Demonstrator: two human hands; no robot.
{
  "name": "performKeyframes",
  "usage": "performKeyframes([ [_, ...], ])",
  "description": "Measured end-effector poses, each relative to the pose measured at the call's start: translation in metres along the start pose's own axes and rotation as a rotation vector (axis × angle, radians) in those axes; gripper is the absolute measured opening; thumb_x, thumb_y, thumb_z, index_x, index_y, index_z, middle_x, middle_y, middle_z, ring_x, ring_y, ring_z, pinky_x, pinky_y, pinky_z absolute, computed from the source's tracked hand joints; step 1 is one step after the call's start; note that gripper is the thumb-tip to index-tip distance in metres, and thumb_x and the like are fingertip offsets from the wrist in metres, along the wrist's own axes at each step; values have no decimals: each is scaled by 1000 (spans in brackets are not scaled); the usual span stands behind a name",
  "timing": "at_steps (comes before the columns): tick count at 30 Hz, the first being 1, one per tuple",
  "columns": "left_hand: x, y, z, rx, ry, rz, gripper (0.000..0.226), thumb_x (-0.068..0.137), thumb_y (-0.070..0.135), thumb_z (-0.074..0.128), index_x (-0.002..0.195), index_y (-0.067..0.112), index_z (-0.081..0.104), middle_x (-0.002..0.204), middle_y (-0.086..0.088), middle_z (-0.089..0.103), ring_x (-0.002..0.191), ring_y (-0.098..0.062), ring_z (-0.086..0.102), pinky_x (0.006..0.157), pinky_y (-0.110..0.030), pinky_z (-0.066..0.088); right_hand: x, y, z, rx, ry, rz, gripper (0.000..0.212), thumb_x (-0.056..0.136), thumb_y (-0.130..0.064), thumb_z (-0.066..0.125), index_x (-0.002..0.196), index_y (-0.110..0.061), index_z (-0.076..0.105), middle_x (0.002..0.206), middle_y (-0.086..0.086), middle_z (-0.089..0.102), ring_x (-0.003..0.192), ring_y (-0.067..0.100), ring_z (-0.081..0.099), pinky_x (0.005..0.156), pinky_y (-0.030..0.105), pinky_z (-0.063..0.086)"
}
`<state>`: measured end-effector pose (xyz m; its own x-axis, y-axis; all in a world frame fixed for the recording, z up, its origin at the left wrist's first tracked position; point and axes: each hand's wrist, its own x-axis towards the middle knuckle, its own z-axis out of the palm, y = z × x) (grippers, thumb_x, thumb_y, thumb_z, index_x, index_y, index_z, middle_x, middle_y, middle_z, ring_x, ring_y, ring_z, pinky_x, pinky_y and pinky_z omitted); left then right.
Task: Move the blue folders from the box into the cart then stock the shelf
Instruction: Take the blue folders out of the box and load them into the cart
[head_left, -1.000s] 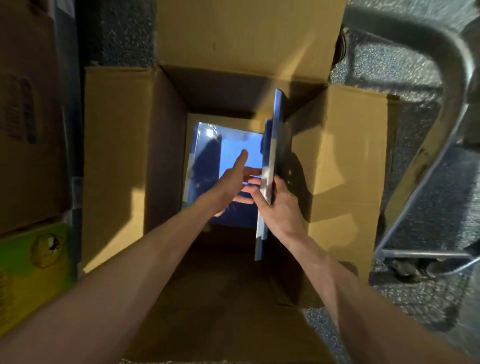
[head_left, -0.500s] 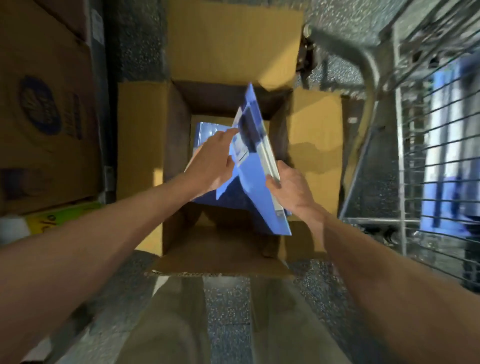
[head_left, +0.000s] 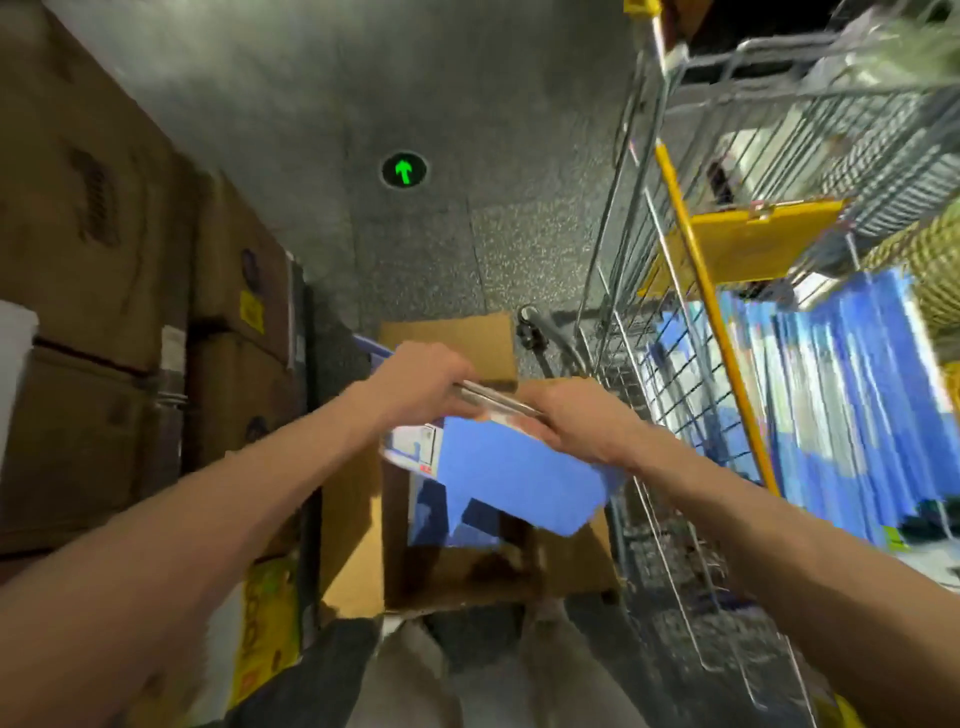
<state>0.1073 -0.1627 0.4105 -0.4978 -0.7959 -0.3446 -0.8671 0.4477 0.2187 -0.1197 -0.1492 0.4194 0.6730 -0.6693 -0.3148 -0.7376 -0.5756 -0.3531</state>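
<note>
I hold a stack of blue folders (head_left: 519, 483) above the open cardboard box (head_left: 353, 525) on the floor. My left hand (head_left: 421, 384) grips the stack's upper left edge and my right hand (head_left: 576, 421) grips its upper right edge. The stack hangs down from both hands, with a white label at its left corner. More blue folders (head_left: 431, 514) lie inside the box below. The wire cart (head_left: 639, 374) stands to the right, with several blue folders (head_left: 841, 405) standing upright in it.
Stacked brown cartons (head_left: 104, 291) line the left side, with a yellow-green box (head_left: 265, 634) at their foot. A yellow clipboard (head_left: 737, 244) hangs on the cart. A green arrow marker (head_left: 404, 170) sits on the speckled floor ahead.
Both hands have lifted the folder stack up out of the box and turned it flatter. The view has risen and swung right, bringing the cart and its folders into sight.
</note>
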Motion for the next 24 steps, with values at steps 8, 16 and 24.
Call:
performKeyframes([
  [8,-47,26,-131,-77,159,98,43,92,62,52,100,22,66,93,1,72,92,-26,66,63,-33,35,-45,-33,-145,-171,221,70,45,95,-55,51,108,-13,62,97,17,68,96,37,63,76,41,46],
  [16,-65,61,-220,-806,364,14,26,89,43,66,101,20,62,75,1,65,64,-13,54,61,-34,46,-116,-27,-184,294,959,570,68,91,-38,65,146,-7,42,154,12,38,144,31,30,116,44,28],
  [24,-33,165,-269,-890,442,106,14,102,33,54,103,19,53,82,7,58,61,-2,50,56,-21,41,-182,-13,-145,1327,980,896,81,77,-70,67,138,-21,48,133,-1,61,116,27,63,96,46,52],
])
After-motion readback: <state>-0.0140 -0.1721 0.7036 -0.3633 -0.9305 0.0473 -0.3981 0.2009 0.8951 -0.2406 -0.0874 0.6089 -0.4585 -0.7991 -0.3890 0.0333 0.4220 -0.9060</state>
